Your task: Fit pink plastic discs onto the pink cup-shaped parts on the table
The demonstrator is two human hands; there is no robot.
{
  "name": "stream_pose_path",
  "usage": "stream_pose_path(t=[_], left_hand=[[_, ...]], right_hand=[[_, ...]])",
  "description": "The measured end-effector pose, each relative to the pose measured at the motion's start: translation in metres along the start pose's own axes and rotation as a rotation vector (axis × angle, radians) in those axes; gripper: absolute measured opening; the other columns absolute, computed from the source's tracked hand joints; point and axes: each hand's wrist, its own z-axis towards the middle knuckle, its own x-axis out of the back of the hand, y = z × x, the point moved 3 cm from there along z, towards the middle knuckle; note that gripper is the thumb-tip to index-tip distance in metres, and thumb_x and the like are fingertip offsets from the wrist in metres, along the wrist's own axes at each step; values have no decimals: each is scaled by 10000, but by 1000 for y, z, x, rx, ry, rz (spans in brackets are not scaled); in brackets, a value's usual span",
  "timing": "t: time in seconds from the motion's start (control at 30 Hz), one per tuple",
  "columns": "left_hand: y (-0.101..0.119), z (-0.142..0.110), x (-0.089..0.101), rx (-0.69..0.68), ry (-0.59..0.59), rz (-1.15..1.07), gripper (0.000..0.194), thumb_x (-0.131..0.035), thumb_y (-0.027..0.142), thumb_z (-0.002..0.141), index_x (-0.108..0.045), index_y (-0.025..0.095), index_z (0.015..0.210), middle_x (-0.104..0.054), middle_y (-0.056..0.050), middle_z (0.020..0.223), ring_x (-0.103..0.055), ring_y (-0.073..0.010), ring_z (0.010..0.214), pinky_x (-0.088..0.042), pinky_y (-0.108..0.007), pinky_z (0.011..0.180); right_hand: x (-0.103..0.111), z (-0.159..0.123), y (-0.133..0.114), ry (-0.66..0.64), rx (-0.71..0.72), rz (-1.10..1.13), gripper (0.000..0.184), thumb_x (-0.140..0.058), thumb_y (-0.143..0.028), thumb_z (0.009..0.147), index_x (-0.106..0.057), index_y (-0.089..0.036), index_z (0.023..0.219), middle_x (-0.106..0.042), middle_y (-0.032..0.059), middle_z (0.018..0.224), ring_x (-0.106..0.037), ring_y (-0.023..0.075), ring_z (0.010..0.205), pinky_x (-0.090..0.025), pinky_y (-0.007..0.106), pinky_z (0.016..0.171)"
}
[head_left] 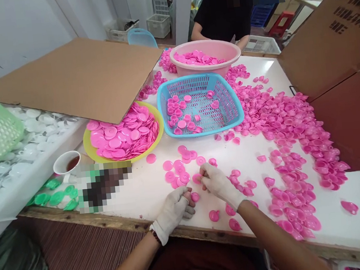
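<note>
My left hand (176,207), in a white glove with bare fingertips, is closed around a small pink plastic cup (195,197) near the table's front edge. Just above and to its right, my gloved right hand (218,182) pinches a flat pink disc (197,178) by its edge. Beyond my hands lies a loose group of pink discs (179,167). Several pink teapot-shaped pieces (214,215) rest right of my left hand, below my right wrist.
A blue basket (203,130) holds pink cups. Beside it stand a yellow bowl (159,139) of discs and a pink basin (207,68). Pink pieces (280,117) heap at right. Cardboard (82,76) overhangs the left; a tea cup (66,163) stands below. A person (222,12) sits opposite.
</note>
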Motion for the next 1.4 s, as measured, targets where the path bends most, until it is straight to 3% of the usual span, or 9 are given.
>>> stream_pose_path(t=[0.17, 0.37, 0.63, 0.73, 0.87, 1.07, 1.2, 1.3, 1.4], left_hand=[[3, 2, 0, -21, -46, -12, 245, -514, 406, 798, -454, 169, 810, -532, 30, 607, -518, -76, 447, -370, -183, 423], [-3, 12, 0, 13, -76, -36, 252, -617, 343, 725, -422, 185, 742, -498, 74, 489, -441, -48, 375, -314, -159, 390], [5, 20, 1, 129, 37, 216, 160, -550, 189, 737, -392, 210, 727, -518, 76, 428, -512, -100, 371, -394, -194, 391], [2, 21, 5, 37, 2, 304, 136, -539, 165, 713, -411, 203, 733, -559, 58, 493, -540, -103, 429, -417, -203, 427], [1, 21, 7, -133, 28, 453, 143, -567, 180, 690, -435, 198, 741, -559, 56, 561, -531, -92, 470, -385, -191, 435], [4, 9, -1, -171, 96, 414, 175, -531, 169, 714, -402, 217, 822, -471, 95, 499, -469, -92, 399, -351, -199, 414], [3, -7, 3, -227, 214, 421, 192, -553, 273, 753, -400, 220, 856, -462, 87, 517, -458, -108, 429, -365, -225, 458], [2, -16, -8, -336, 207, 641, 123, -540, 295, 779, -479, 209, 841, -524, 38, 577, -512, -136, 535, -388, -254, 550], [-1, -19, -37, -366, 102, 912, 215, -574, 368, 763, -565, 215, 913, -602, -12, 669, -569, -189, 622, -396, -290, 590]], right_hand=[[-25, -28, 11, -212, -202, 485, 57, -452, -186, 794, -418, -226, 816, -532, -60, 510, -516, 106, 426, -397, 191, 390], [-41, -37, 12, -322, -270, 547, 96, -460, -217, 816, -462, -220, 912, -555, -57, 600, -547, 84, 420, -405, 159, 356], [-30, -31, 7, -524, -390, 623, 147, -439, -185, 838, -466, -200, 982, -618, -19, 632, -624, 111, 482, -486, 193, 434], [-30, -30, 11, -602, -387, 734, 180, -459, -235, 848, -460, -205, 1025, -646, -3, 652, -676, 149, 584, -532, 243, 517], [-36, -31, 14, -504, -365, 721, 153, -449, -205, 827, -478, -213, 977, -637, -16, 633, -662, 139, 550, -507, 223, 483], [-37, -29, 6, -382, -228, 528, 140, -402, -123, 772, -511, -210, 774, -578, -29, 569, -517, 85, 401, -381, 191, 381], [4, -20, -6, -160, -79, 631, 222, -422, -161, 771, -507, -217, 968, -584, -23, 605, -554, 112, 476, -420, 212, 436], [45, -13, -20, 147, 147, 917, 432, -387, -221, 811, -324, -268, 1237, -629, 30, 970, -644, 138, 737, -510, 269, 619], [48, -6, -26, 154, 224, 732, 399, -396, -216, 810, -384, -257, 1207, -604, 35, 972, -626, 139, 719, -502, 275, 616]])
